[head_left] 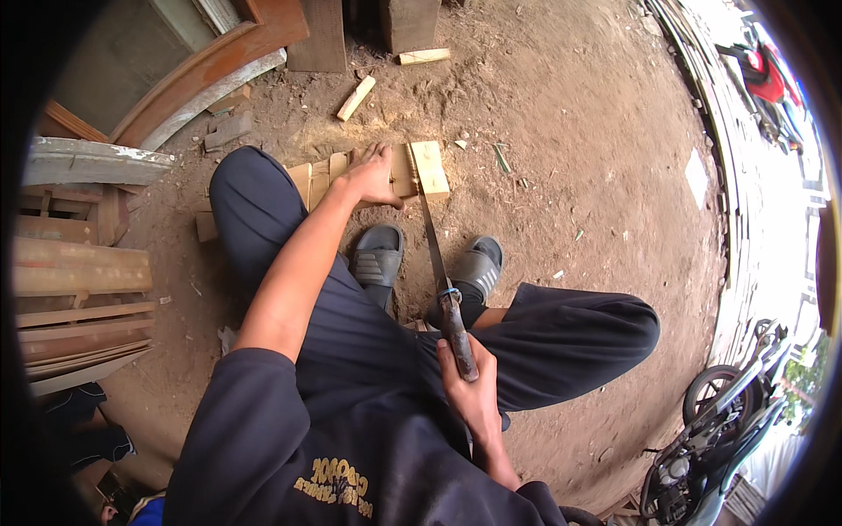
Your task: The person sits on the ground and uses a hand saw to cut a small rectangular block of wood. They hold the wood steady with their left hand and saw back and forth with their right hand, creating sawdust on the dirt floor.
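My left hand lies across a pale wooden beam on the ground, fingers toward its far edge and thumb at its near edge, holding it. Cut lines run across the beam beside the hand. In my right hand is the dark, worn handle of a hand saw, with a blue binding where the blade begins. The long, narrow saw blade reaches forward to the beam and meets it at a cut near the right end. The blade's teeth are too small to make out.
Two short wood offcuts lie beyond the beam, with sawdust and chips about. My sandalled feet are close to the blade. Framed panels and stacked planks stand at left; motorcycles are at right.
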`<action>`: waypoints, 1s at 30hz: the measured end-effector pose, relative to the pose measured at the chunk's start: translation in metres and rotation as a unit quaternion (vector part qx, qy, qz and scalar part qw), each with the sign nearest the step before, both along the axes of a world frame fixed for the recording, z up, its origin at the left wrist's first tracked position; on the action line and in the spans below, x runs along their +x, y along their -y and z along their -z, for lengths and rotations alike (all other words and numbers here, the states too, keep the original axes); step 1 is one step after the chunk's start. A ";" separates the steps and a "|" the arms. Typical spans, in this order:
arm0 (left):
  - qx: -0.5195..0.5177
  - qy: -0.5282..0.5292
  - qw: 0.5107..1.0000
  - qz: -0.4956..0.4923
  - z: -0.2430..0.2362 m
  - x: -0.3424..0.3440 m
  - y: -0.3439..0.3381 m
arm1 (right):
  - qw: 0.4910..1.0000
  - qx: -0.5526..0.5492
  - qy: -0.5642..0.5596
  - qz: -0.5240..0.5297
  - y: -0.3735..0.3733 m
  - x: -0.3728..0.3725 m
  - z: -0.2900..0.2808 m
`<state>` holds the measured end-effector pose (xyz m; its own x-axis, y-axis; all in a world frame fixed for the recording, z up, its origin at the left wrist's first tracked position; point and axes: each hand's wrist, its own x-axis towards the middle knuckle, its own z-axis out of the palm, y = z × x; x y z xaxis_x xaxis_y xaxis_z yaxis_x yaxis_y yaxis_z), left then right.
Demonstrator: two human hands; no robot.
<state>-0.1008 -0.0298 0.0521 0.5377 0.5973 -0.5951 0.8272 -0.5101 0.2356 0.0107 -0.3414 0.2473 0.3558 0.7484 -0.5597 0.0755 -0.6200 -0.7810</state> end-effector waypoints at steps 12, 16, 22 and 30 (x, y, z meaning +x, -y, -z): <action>-0.006 -0.050 0.999 0.004 0.001 0.016 0.011 | 1.000 0.004 -0.021 0.020 0.004 0.005 0.009; 0.050 -0.026 0.998 0.024 0.018 0.020 0.034 | 1.000 0.008 -0.011 0.023 -0.005 0.002 0.008; 0.134 -0.070 0.987 0.060 0.034 0.015 0.047 | 1.000 0.005 0.004 -0.005 -0.016 0.003 0.005; 0.187 -0.088 0.977 0.056 0.032 0.017 0.049 | 1.000 -0.009 0.014 -0.013 -0.011 0.008 0.014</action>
<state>-0.0839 -0.0784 0.0201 0.5216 0.7343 -0.4345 0.7724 -0.6227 -0.1252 0.0185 -0.3302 0.2335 0.3519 0.7478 -0.5629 0.1126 -0.6309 -0.7677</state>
